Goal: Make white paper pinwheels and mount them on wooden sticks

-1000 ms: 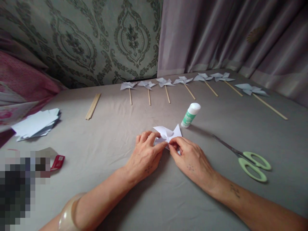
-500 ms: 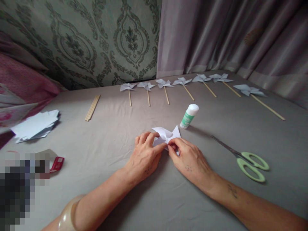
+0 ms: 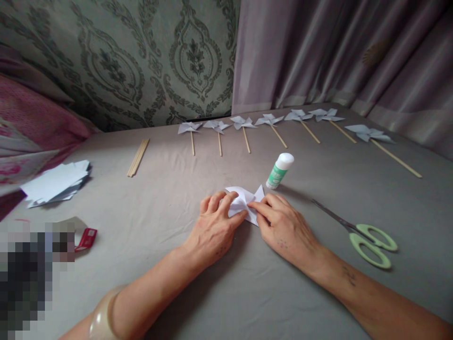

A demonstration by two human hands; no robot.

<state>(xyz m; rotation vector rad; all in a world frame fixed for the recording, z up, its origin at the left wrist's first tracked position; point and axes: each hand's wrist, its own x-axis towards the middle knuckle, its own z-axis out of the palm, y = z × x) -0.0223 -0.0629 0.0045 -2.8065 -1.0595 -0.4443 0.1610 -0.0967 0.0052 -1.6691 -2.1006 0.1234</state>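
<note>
A white folded paper pinwheel point(image 3: 245, 200) lies on the grey cloth at the middle. My left hand point(image 3: 214, 229) rests on its left side, thumb and fingers bent down onto the paper. My right hand point(image 3: 283, 229) presses its right part, the forefinger stretched to the paper's centre and the other fingers curled. A white and green glue stick point(image 3: 279, 170) lies just beyond the paper, to the right. Green-handled scissors point(image 3: 361, 233) lie shut to the right of my right hand.
Several finished paper pinwheels on sticks point(image 3: 242, 123) lie in a row at the far edge. A bundle of bare wooden sticks point(image 3: 138, 157) lies at the back left, a stack of white paper squares point(image 3: 56, 183) at the left, a small red item point(image 3: 86, 238) near a blurred patch.
My right hand has moved up onto the paper, its forefinger now pressing the centre. My left hand has stayed on the paper's left side.
</note>
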